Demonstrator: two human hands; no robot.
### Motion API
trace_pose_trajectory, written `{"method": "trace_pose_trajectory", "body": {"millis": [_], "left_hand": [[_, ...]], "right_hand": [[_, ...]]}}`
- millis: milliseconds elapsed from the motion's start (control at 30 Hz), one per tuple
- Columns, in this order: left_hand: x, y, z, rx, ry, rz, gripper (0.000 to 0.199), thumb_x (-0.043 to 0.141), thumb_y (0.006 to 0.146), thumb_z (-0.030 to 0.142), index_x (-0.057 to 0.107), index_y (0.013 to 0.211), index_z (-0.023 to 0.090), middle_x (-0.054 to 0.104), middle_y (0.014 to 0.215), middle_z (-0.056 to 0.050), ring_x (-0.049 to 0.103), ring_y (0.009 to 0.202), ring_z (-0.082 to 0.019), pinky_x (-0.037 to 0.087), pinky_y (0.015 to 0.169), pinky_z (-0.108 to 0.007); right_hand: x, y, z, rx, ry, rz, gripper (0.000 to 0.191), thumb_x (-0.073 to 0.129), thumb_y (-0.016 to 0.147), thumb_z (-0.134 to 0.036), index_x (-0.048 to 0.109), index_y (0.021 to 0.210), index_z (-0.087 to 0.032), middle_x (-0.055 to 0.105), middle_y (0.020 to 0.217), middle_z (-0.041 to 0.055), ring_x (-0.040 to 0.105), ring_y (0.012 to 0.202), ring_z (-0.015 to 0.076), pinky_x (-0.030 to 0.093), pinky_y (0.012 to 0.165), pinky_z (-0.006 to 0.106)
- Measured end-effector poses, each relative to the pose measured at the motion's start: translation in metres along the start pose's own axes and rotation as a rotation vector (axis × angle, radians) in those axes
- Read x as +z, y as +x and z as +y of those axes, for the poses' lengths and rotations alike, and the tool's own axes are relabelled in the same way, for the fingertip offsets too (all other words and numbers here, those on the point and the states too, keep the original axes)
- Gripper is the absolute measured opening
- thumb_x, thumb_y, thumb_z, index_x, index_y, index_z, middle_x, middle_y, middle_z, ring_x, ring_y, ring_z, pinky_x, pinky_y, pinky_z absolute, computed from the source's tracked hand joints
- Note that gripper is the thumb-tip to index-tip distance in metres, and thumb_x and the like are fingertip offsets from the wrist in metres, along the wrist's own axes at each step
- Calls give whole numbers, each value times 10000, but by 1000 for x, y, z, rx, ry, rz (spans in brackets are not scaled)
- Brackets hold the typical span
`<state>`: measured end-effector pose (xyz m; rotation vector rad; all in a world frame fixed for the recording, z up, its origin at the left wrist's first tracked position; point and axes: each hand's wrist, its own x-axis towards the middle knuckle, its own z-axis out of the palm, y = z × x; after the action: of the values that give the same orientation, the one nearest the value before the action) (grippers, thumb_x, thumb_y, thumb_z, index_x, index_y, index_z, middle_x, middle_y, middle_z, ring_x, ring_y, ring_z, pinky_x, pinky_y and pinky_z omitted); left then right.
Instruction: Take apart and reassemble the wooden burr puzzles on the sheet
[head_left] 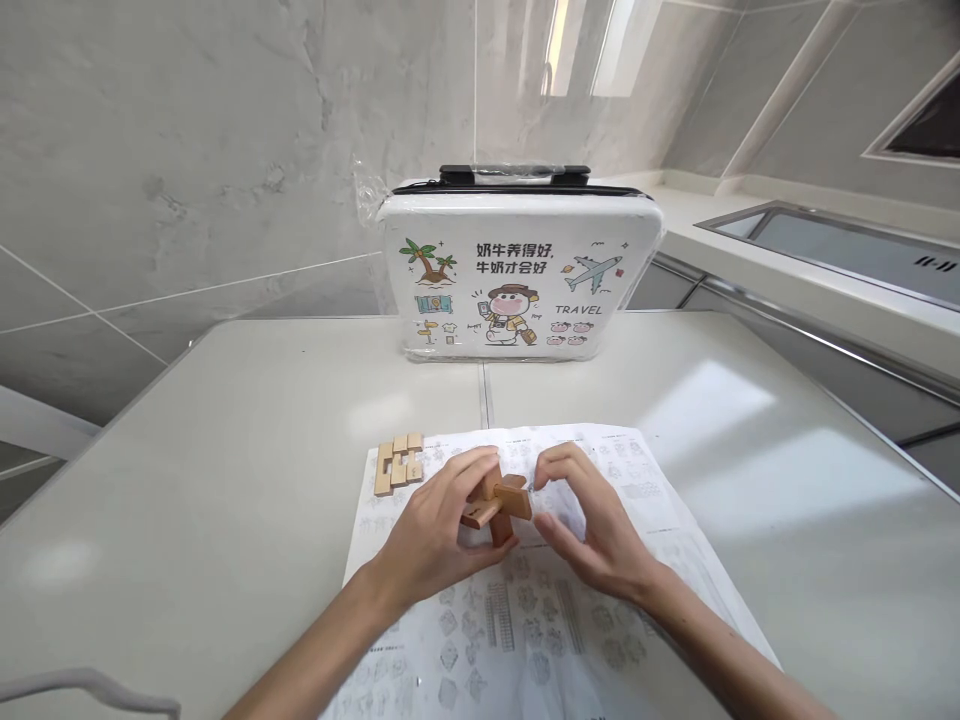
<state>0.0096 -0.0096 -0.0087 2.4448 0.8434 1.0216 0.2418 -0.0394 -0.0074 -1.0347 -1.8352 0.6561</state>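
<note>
A brown wooden interlocking burr puzzle, with flat bars crossing one another, is held above the paper. My left hand grips it from the left, fingers over its top and thumb under its lower end. Just to its right, my right hand is curved with thumb and fingers apart, and nothing shows between them. The fingertips are close to the puzzle's right bar without visibly holding it. Beneath both hands lies a white instruction sheet printed with small diagrams. Part of the puzzle is hidden behind my left fingers.
Several notched light-wood pieces lie together at the sheet's upper left corner. A white cartoon-printed case in clear plastic stands at the back of the pale table. A grey cable crosses the lower left. A tiled wall rises behind.
</note>
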Motion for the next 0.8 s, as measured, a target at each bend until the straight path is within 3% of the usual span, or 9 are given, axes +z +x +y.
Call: {"method": "trace_pose_trajectory", "body": {"millis": [167, 300, 467, 633, 800], "left_hand": [[2, -1, 1, 36, 56, -31, 904, 836, 859, 308, 299, 1586, 278, 645, 1404, -148, 659, 1284, -326, 599, 994, -466], [-2, -1, 1, 8, 36, -24, 963, 898, 798, 413, 328, 1567, 307, 660, 1400, -143, 689, 1231, -339, 588, 1002, -492], [-5, 4, 1, 72, 29, 35, 908, 884, 812, 361, 343, 1539, 306, 667, 1383, -138, 686, 1251, -324, 578, 1010, -474], [-4, 4, 3, -10, -20, 43, 928, 911, 768, 419, 365, 1511, 316, 656, 1373, -119, 727, 1099, -282, 591, 970, -463], [-6, 4, 6, -180, -147, -36, 984, 938, 698, 541, 380, 1472, 301, 639, 1363, -107, 722, 1067, -271, 609, 925, -444]], "right_hand": [[5, 0, 0, 139, 17, -158, 253, 484, 1088, -362, 561, 885, -231, 584, 772, 13, 518, 683, 181, 416, 630, 330], [1, 3, -2, 306, 193, -233, 349, 478, 1104, -463, 627, 898, -223, 632, 738, 8, 558, 650, 165, 428, 609, 307], [-4, 6, -3, 386, 368, -263, 375, 517, 1084, -541, 639, 933, -220, 652, 693, -2, 597, 639, 164, 466, 617, 298], [-5, 8, -3, 460, 473, -266, 403, 554, 1056, -579, 623, 895, -215, 624, 644, -17, 542, 575, 143, 426, 569, 282], [-6, 10, -5, 581, 629, -315, 408, 610, 1018, -596, 597, 865, -217, 630, 611, -29, 539, 515, 131, 428, 533, 266]]}}
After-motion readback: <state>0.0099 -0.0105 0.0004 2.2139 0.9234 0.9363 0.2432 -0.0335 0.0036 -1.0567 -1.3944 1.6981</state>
